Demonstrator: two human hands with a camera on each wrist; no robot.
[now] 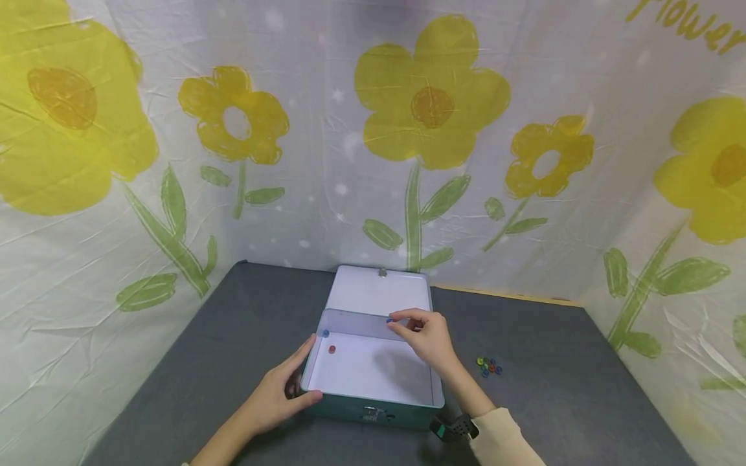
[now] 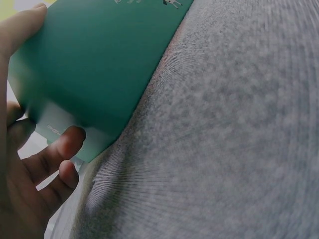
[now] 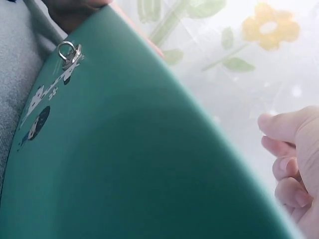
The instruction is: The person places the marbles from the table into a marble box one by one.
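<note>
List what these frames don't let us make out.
Small pieces on the table, exact count: too small, bunched, head view.
Blue piece held by the right hand, full shape: too small, partly behind fingers, head view.
Box interior: hidden by its green wall, both wrist views.
Wall print: cut off by top edge, left wrist view.

We note the box point(image 1: 338, 408): smooth, apparently painted metal, soft sheen outside. Latch point(image 3: 70, 54) on box front: shiny bare metal. Counter point(image 1: 233, 349) beneath box: matt, finely ribbed cloth. Backdrop point(image 1: 315, 207) behind box: creased, cloth-like, faintly glossy. Small pieces point(image 1: 488, 367) right of box: glass or plastic, we can't tell.
</note>
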